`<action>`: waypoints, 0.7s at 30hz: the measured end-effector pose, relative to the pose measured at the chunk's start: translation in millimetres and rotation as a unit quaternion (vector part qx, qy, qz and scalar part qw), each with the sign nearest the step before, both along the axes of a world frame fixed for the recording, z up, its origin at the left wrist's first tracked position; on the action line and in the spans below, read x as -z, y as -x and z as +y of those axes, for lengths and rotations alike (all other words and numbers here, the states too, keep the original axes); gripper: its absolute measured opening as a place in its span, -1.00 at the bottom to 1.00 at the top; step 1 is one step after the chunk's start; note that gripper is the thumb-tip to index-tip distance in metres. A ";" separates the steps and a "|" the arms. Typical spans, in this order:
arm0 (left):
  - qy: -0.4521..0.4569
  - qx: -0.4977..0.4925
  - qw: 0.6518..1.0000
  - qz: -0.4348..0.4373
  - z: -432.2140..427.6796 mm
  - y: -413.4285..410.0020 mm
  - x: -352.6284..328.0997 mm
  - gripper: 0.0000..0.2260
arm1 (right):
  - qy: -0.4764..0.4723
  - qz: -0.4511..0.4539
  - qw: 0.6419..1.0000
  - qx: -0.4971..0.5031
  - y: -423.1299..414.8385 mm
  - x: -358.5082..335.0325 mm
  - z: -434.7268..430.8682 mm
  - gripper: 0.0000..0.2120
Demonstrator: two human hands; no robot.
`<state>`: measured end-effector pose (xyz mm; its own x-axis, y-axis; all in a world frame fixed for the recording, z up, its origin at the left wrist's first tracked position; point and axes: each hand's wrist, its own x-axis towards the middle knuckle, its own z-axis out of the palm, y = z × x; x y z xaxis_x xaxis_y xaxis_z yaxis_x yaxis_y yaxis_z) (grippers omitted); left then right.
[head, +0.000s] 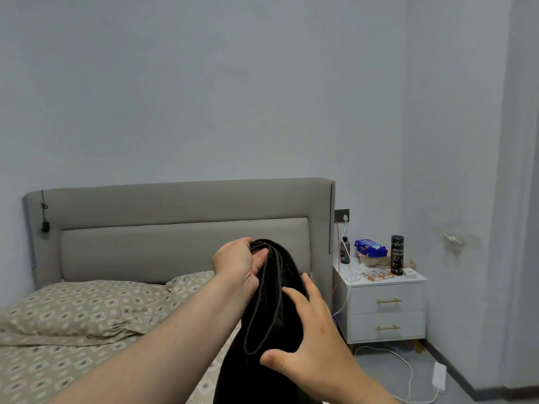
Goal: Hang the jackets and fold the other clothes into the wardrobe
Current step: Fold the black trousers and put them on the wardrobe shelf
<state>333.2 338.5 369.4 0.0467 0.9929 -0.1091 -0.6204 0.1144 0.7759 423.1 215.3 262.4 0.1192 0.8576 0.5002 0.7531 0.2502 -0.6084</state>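
Black folded cloth garment [277,322] is up in the air over the right edge of the patterned bed [73,325], its long axis running top to bottom. The left hand [236,263] grips the top fold. The nearer right hand [312,354] presses spread, straight fingers against the lower half.

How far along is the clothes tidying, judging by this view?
Nothing finished shows here: neither wardrobe nor put-away clothes are in view. In hand: the left hand grips the top of a black cloth garment, doubled over and held up near the patterned bed, while the right hand presses flat against it. Left: finishing the fold and storing it.
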 end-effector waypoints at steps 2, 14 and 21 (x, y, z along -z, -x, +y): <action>-0.003 -0.011 1.000 -0.011 -0.3 0.0 -4.3 -0.89 | 0.002 0.002 1.000 0.015 -1.4 2.2 1.7 0.11; -0.032 -0.039 0.997 -0.063 -2.1 1.3 -35.1 -0.83 | -0.043 -0.026 0.998 0.049 10.3 6.4 5.8 -0.15; -0.060 -0.015 0.996 -0.061 -11.1 3.3 -54.0 -0.82 | -0.146 0.105 0.983 0.044 4.0 -2.2 11.9 -0.47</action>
